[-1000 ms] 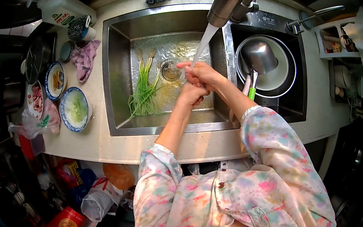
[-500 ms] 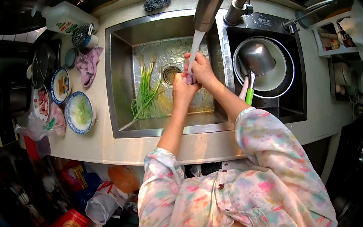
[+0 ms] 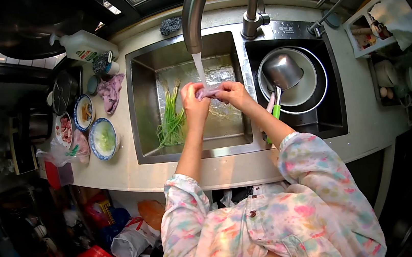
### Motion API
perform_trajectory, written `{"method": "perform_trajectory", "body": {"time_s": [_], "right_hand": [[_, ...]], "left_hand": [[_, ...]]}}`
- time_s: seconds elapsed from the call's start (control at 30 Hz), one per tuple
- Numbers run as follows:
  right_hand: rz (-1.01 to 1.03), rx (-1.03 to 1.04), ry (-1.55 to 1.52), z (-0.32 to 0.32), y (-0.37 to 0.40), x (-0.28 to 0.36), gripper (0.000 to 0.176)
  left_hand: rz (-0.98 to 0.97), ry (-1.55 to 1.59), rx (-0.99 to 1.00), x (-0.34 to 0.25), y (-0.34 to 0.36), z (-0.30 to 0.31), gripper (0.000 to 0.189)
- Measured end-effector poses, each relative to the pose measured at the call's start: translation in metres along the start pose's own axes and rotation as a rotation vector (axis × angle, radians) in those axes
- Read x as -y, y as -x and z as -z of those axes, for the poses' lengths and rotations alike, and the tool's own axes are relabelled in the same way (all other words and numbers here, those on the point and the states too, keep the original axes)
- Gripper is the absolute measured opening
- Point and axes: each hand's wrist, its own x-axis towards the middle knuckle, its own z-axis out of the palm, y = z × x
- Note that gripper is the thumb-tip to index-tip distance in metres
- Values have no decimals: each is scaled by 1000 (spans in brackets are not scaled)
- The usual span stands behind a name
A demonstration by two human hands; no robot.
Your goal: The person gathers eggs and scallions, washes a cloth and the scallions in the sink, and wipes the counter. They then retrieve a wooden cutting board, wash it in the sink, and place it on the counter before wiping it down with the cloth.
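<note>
Over the left sink basin [image 3: 142, 136], my left hand [image 3: 195, 104] and my right hand [image 3: 233, 94] hold a small pale-purple item [image 3: 208, 92] between them. Fingers of both hands are closed on its two ends; its exact kind is too small to make out. Water [image 3: 199, 66] runs from the steel faucet [image 3: 192, 27] down onto it. A bunch of green onions [image 3: 170, 120] lies on the basin floor, left of my left hand.
The right basin holds nested bowls [image 3: 319, 76], a steel pot [image 3: 283, 72] and a green-handled utensil [image 3: 276, 111]. On the left counter are a purple cloth [image 3: 110, 94], a blue-rimmed bowl [image 3: 96, 151], plates of food and a spray bottle [image 3: 83, 45]. A scrubber [image 3: 171, 26] sits behind the sink.
My hands have moved apart from their close bunching, so the purple item now stretches between them under the water. The camera view has shifted, with the faucet appearing further left.
</note>
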Motion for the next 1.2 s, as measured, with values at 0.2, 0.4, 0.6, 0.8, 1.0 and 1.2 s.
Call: {"method": "perform_trajectory", "body": {"time_s": [0.2, 0.4, 0.6, 0.8, 1.0, 1.2], "right_hand": [[-128, -74, -191, -3, 7, 8, 19], [-99, -102, -228, -28, 31, 12, 17], [-134, -378, -556, -15, 18, -17, 19], [-121, -143, -840, -52, 19, 3, 32], [-45, -394, -786, -64, 5, 8, 24], [-98, -309, -487, -68, 4, 2, 31]], "left_hand": [[759, 442, 31, 28, 31, 4, 37], [1110, 1307, 349, 20, 22, -16, 27], [833, 1246, 343, 7, 18, 0, 24], [775, 1221, 382, 4, 34, -6, 27], [831, 1285, 432, 16, 25, 14, 42], [898, 1121, 832, 9, 21, 33, 47]]}}
